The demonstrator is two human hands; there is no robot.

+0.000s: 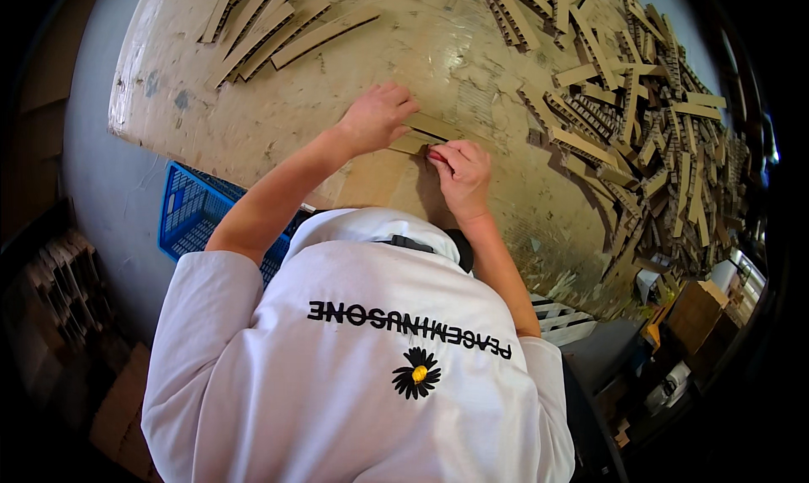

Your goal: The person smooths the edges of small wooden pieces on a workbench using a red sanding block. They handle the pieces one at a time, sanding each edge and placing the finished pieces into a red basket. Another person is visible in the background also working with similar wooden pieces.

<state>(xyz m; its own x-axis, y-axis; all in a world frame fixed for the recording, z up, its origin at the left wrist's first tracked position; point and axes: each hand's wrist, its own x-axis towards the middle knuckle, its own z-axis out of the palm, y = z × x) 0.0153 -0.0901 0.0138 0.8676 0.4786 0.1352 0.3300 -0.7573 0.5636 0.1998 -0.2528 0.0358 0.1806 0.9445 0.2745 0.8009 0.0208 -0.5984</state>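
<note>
Just above the worn table's near edge, my left hand [377, 119] curls its fingers at the left end of a brown cardboard strip [431, 128] with a dark slot along its edge. My right hand [465, 173] is closed at the strip's right end, its thumb and fingers pinched together. A small red piece [436, 154] shows at those fingertips; its kind is too small to tell. Part of the strip is hidden behind the fingers of both hands.
Several cardboard strips [291, 38] lie fanned out at the far left of the table [337, 87]. A large heap of strips [628, 120] covers the right side. A blue plastic crate [190, 217] stands below the table's left edge.
</note>
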